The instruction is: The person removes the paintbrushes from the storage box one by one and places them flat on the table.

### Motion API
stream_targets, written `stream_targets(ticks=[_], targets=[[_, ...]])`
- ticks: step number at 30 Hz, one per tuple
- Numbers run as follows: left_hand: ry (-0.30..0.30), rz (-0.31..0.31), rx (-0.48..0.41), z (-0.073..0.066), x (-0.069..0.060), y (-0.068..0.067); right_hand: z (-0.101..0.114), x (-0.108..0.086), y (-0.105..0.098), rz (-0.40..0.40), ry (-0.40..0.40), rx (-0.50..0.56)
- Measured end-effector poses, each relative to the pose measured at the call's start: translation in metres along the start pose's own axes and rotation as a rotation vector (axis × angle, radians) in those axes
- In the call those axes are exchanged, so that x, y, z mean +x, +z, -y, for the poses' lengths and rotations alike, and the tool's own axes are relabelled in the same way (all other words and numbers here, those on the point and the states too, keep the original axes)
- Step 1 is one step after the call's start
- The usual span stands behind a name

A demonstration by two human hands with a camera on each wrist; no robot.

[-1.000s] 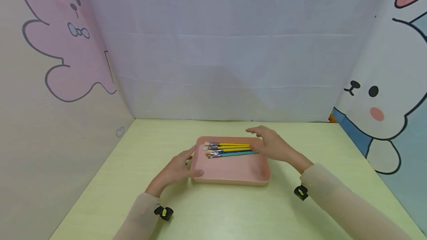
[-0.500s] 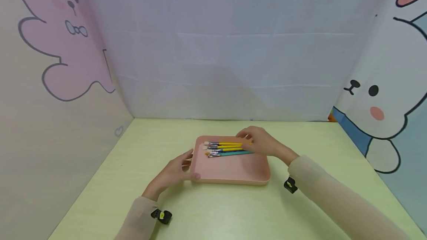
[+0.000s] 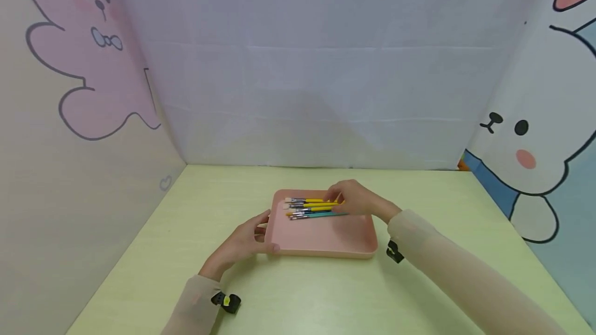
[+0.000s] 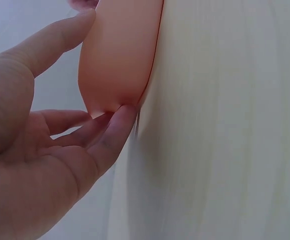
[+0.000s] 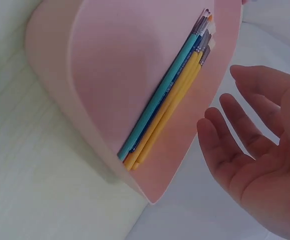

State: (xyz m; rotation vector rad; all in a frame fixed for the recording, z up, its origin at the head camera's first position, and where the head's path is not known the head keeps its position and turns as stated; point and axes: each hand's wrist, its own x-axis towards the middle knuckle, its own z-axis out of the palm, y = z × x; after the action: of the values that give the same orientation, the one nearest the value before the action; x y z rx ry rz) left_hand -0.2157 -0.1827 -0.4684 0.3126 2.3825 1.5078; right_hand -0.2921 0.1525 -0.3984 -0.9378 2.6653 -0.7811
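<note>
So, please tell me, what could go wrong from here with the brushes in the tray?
1. The brushes lie closely side by side, so if the right hand grasps one, the others could roll or be dragged along.
2. The left hand steadies only one end of the tray, so a bump at the opposite end might turn it on the table.

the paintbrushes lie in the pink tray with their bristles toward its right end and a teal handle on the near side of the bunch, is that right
Not quite: the bristles point toward the left end of the pink tray, as the head view shows. The paintbrushes do lie in it, with a teal handle on the near side.
</note>
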Motion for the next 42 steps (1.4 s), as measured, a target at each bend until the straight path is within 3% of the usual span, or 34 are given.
stream_targets(ticks=[5, 16, 34, 42], targets=[[0.002, -0.005, 0.0, 0.001, 0.0, 0.0, 0.002, 0.011, 0.01, 0.051, 0.028, -0.035], [0.0, -0.017, 0.013, 0.003, 0.001, 0.002, 0.015, 0.022, 0.022, 0.128, 0.218, -0.186], [0.004, -0.004, 0.011, 0.002, 0.001, 0.002, 0.011, 0.03, 0.032, 0.132, 0.22, -0.161], [-0.003, -0.004, 0.0, 0.004, 0.002, 0.001, 0.011, 0.029, 0.036, 0.127, 0.265, -0.181]])
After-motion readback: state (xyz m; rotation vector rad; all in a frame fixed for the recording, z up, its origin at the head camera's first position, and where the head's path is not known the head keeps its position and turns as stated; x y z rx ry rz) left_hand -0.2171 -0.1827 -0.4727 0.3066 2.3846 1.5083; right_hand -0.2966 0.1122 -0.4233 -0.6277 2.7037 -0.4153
